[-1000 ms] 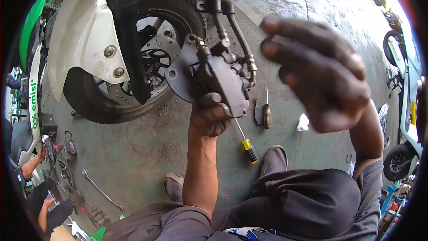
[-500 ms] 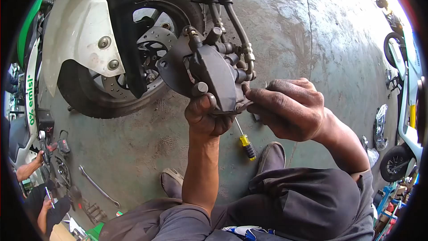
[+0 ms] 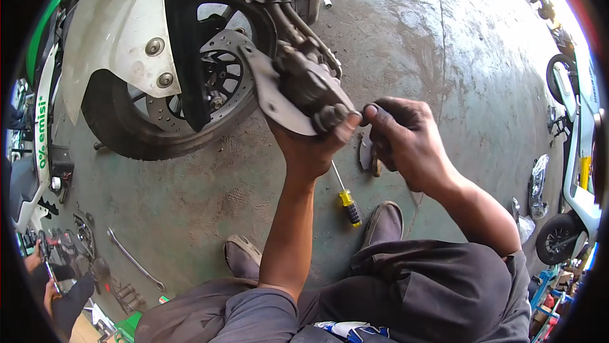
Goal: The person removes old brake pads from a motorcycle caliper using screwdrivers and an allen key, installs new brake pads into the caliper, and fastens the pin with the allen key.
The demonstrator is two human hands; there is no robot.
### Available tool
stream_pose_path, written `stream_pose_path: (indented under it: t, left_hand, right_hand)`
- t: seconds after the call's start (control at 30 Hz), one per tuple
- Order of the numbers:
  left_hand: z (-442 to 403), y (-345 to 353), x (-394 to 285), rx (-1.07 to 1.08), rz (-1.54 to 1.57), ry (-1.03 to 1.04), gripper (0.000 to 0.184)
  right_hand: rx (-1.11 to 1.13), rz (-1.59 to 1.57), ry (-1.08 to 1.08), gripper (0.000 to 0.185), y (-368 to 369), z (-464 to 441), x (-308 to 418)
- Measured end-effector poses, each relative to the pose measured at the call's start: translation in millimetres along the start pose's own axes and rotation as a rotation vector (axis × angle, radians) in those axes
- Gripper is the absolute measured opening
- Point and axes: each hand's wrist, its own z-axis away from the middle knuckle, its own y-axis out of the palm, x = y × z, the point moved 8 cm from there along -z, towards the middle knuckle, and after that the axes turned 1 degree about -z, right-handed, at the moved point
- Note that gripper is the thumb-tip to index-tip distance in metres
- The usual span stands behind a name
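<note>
My left hand [image 3: 309, 152] is closed around the lower end of a brake caliper [image 3: 303, 89], which is tilted and slightly blurred. The caliper's flat metal bracket [image 3: 269, 97] faces left, and brake hoses [image 3: 279, 6] run up from it. My right hand [image 3: 415, 140] is at the caliper's lower right corner, thumb and forefinger pinched together. Whatever may be between those fingertips is too small to make out. A screwdriver [image 3: 349, 208] with a yellow and black handle lies on the floor below. Close under my right hand lies a flat piece [image 3: 366, 152], partly hidden.
At left stands a motorcycle front wheel [image 3: 120, 133] with a brake disc [image 3: 166, 113] and a white fender [image 3: 117, 32]. A wrench [image 3: 134, 258] lies on the floor. Another person's hands [image 3: 48, 292] hold a tool at lower left. A scooter wheel [image 3: 558, 238] is at right.
The caliper has turned in my left hand, so its bracket side now shows, and it has risen slightly. My right hand has moved a little down and its fingers are more curled.
</note>
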Motion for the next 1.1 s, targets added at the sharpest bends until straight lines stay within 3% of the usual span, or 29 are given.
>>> stream_pose_path:
  t: [0.03,0.07,0.13,0.17,0.23,0.3,0.33,0.4,0.47,0.5,0.53,0.57,0.6,0.63,0.67,0.73,0.8,0.87,0.93,0.97,1.03,1.1]
  left_hand:
    - [0,0,0,0.015,-0.109,0.085,0.102]
    - [0,0,-1,0.02,-0.217,0.172,0.108]
    - [-1,2,10,0.083,-0.102,0.107,0.112]
    - [-6,2,13,0.005,0.057,0.046,0.104]
    - [-18,-12,11,-0.028,0.17,-0.064,0.097]
    - [-23,-17,11,-0.127,0.359,-0.172,0.078]
    - [-23,-18,11,-0.125,0.36,-0.168,0.078]
    - [-18,-15,19,-0.091,0.393,-0.256,0.079]
    - [-16,-6,19,-0.046,0.391,-0.22,0.079]
    - [-15,-2,21,0.002,0.311,-0.174,0.079]
    - [-12,1,21,0.049,0.231,-0.131,0.079]
    - [1,7,27,0.101,0.3,-0.256,0.087]
    - [5,11,27,0.151,0.325,-0.268,0.093]
    - [10,15,28,0.201,0.35,-0.28,0.098]
    - [6,18,20,0.243,0.335,-0.17,0.101]
    - [7,18,12,0.207,0.361,-0.138,0.093]
    - [11,9,12,0.152,0.379,-0.116,0.086]
    - [14,0,27,0.143,0.309,-0.185,0.099]
    - [13,-1,18,0.122,0.37,-0.205,0.097]
    - [12,-1,14,0.105,0.434,-0.219,0.095]
    - [11,-1,17,0.12,0.489,-0.247,0.094]
    - [13,1,25,0.155,0.491,-0.281,0.093]
  right_hand:
    - [-0.004,-0.154,0.094,0.025,0,0,-15]
    - [-0.033,-0.188,0.101,0.023,-1,0,-22]
    - [-0.045,-0.09,-0.013,0.027,1,19,-11]
    - [-0.018,0.009,-0.117,0.035,2,34,3]
    - [0.292,0.389,-0.488,0.044,13,59,35]
    - [0.487,0.663,-0.624,0.047,24,69,40]
    - [0.472,0.935,-0.9,0.047,33,80,48]
    - [0.43,1.209,-1.177,0.046,43,90,56]
    - [0.63,1.318,-1.259,0.038,56,86,64]
    - [0.464,1.262,-1.382,0.023,60,81,82]
    - [0.44,1.104,-1.295,0.019,58,65,101]
    - [0.395,0.984,-1.249,0.018,55,41,106]
    - [0.15,0.924,-1.239,0.021,49,25,118]
    - [-0.057,0.774,-0.87,0.024,30,-15,113]
    - [-0.194,0.683,-0.785,0.034,18,-26,117]
    - [-0.179,0.609,-0.645,0.044,8,-29,104]
    - [-0.186,0.634,-0.616,0.044,6,-20,94]
    - [-0.198,0.659,-0.58,0.043,0,-9,79]
    - [0.084,0.535,-0.676,0.034,11,6,63]
    - [0.09,0.537,-0.673,0.034,11,9,58]
    - [0.11,0.741,-0.941,0.024,20,28,62]
    - [0.047,0.752,-1.006,0.025,15,36,72]
